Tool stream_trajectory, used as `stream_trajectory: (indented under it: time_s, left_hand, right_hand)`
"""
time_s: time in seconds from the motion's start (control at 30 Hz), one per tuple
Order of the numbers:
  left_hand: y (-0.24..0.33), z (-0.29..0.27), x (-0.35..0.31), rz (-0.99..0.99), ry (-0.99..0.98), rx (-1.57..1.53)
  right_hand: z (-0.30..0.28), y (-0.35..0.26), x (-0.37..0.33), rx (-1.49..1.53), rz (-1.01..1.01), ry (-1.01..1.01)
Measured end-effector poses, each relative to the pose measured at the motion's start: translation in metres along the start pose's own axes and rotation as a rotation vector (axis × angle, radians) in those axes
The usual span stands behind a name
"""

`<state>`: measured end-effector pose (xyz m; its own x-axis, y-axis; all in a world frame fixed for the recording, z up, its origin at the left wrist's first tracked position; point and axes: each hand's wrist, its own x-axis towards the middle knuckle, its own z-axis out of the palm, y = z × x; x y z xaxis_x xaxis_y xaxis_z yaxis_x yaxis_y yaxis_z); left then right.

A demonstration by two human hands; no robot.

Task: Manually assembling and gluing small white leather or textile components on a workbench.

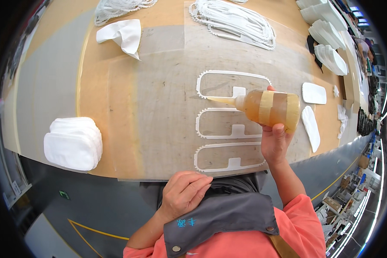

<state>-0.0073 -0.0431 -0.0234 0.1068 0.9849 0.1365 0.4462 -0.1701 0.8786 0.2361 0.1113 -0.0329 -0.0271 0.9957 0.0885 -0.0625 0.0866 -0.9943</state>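
My right hand (276,144) is closed around a squeeze bottle (264,110) of amber liquid, banded with tape and tilted on its side. Its long pointed nozzle aims left, with the tip at the lower edge of the far white plastic frame (232,72). Nearer to me lie a middle frame (219,137) and a near frame (215,170), stacked in a column. Each is a rounded outline with small teeth at the left end and a square tab inside. By the table's front edge, my left hand (182,194) rests with fingers curled together; nothing shows in it.
White fabric pads (71,148) form a stack at the left. Heaps of more frames (234,23) lie at the far side, beside a crumpled white cloth (124,36). Two loose pads (314,93) and stacks of white pieces (331,59) are at the right.
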Motion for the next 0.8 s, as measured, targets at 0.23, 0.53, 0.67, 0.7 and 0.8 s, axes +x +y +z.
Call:
stream_trajectory:
  time_s: [0.23,0.53,0.67,0.7,0.8]
  left_hand:
    - [-0.002,-0.003,0.0,-0.017,0.005,-0.012]
    - [-0.003,-0.008,0.004,-0.037,0.019,-0.029]
    - [-0.004,-0.01,0.008,0.004,0.041,-0.017]
    - [-0.004,-0.011,0.01,0.027,0.051,-0.011]
    - [-0.005,-0.012,0.01,0.018,0.053,-0.024]
  right_hand:
    - [0.012,-0.002,0.006,-0.002,-0.001,-0.04]
    - [0.018,-0.003,0.015,-0.045,-0.029,-0.1]
    - [0.026,-0.003,0.019,-0.097,-0.099,-0.05]
    - [0.029,-0.003,0.019,-0.108,-0.121,-0.015]
    - [0.027,-0.001,0.023,-0.169,-0.173,-0.055]
